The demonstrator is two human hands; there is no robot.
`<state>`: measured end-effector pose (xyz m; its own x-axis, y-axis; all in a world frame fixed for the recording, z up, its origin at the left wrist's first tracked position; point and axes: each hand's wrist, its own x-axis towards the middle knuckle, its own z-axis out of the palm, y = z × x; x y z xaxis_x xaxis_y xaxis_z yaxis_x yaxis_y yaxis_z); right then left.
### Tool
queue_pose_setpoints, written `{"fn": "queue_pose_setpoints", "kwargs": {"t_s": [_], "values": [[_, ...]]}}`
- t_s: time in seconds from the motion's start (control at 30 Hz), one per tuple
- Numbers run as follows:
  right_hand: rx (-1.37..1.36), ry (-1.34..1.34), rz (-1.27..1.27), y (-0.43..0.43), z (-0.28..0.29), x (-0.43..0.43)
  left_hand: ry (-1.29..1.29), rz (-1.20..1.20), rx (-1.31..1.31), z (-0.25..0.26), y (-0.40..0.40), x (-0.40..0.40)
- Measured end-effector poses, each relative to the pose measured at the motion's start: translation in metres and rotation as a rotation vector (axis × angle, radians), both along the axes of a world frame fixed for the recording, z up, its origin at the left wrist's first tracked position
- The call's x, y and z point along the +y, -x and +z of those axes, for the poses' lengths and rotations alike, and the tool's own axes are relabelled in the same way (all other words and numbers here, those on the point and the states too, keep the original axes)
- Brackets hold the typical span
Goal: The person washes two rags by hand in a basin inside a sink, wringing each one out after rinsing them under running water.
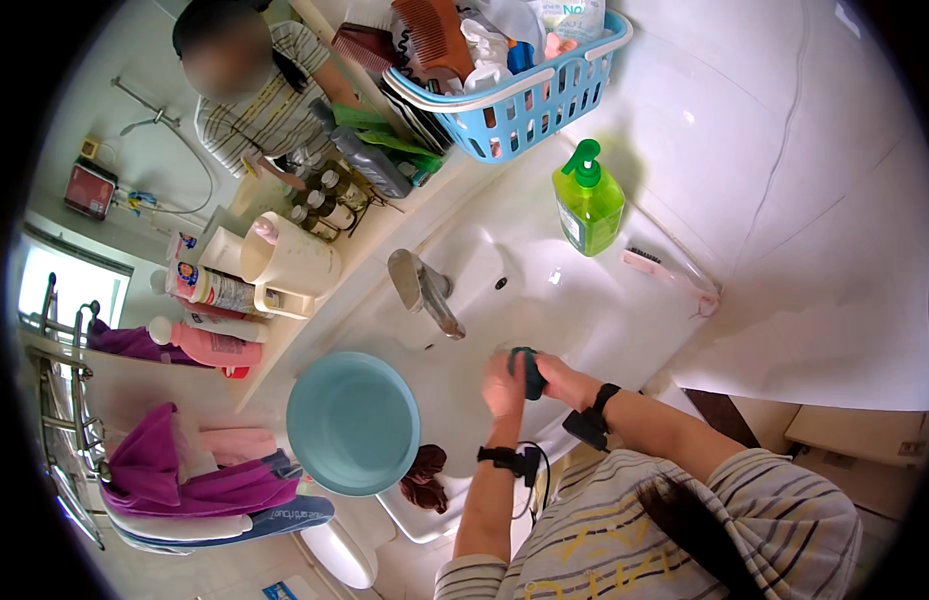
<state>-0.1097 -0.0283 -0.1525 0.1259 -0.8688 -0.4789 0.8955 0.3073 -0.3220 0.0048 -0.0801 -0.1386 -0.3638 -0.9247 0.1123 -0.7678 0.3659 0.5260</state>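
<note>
Over the white sink basin [464, 405], my left hand [503, 382] and my right hand [566, 377] grip a bunched dark green cloth [534, 373] between them. Both wrists wear black straps with small devices. The metal faucet [427, 289] is just beyond my hands, its spout pointing towards them. A light blue plastic basin [352, 424] rests to the left of my hands. Beside it, a crumpled dark brown cloth [425, 480] lies on the sink's near left edge.
A green pump bottle [590, 206] and a pink-handled brush [671, 274] are on the sink's far right rim. A blue plastic basket [536, 101] holding combs stands on the shelf beneath the mirror, with a cream mug [296, 259] and several bottles. Towels [209, 495] hang at left.
</note>
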Motion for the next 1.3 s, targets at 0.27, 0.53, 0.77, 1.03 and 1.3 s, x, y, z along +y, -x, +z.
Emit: {"fn": "queue_pose_setpoints", "kwargs": {"t_s": [0.27,0.53,0.77,1.03,1.3], "values": [[0.799,0.043,0.225,0.032,-0.079,0.044,-0.289,0.033,-0.682,-0.055,-0.023,0.004],[0.396,-0.594,0.132,0.028,-0.004,0.009,-0.471,-0.073,-0.074,-0.055,-0.029,-0.009],[0.111,-0.049,0.043,0.016,-0.012,0.007,-0.187,-0.231,0.468,0.057,0.023,0.025],[0.233,-0.147,0.025,-0.023,0.034,-0.01,-0.812,0.3,1.126,0.046,-0.007,0.012],[0.068,0.185,0.543,-0.007,0.059,0.006,-0.761,-0.026,0.837,0.046,-0.039,-0.004]]}}
